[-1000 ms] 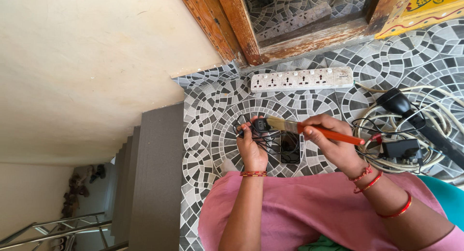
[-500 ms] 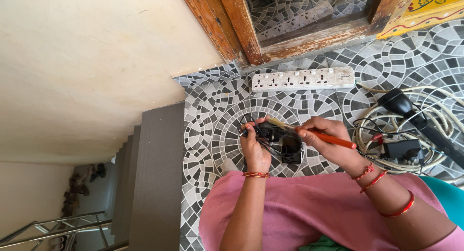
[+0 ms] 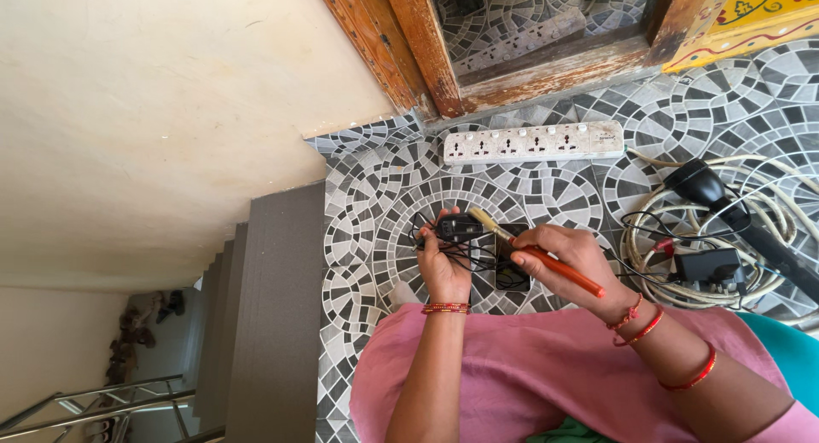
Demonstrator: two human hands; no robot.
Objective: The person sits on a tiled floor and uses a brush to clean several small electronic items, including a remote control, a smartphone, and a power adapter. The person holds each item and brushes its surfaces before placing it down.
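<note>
My left hand (image 3: 444, 264) grips a small black charger adapter (image 3: 458, 229) with its thin black cord bunched beneath the fingers. My right hand (image 3: 572, 259) holds a paintbrush (image 3: 533, 251) with an orange handle and pale bristles. The bristle tip touches the adapter's right side. A black phone (image 3: 510, 268) lies flat on the patterned tile floor just behind both hands, partly covered by the brush and cord.
A white power strip (image 3: 533, 141) lies on the tiles by a wooden door frame (image 3: 426, 46). At right sits a coil of pale cable (image 3: 682, 230) with a black adapter (image 3: 708, 265) and a black plug (image 3: 698, 183). Grey stairs (image 3: 273, 306) drop away on the left.
The brush has swung from lying nearly level across the adapter to a steeper tilt, handle lower right. My right hand moved down and left. The adapter turned slightly in my left hand.
</note>
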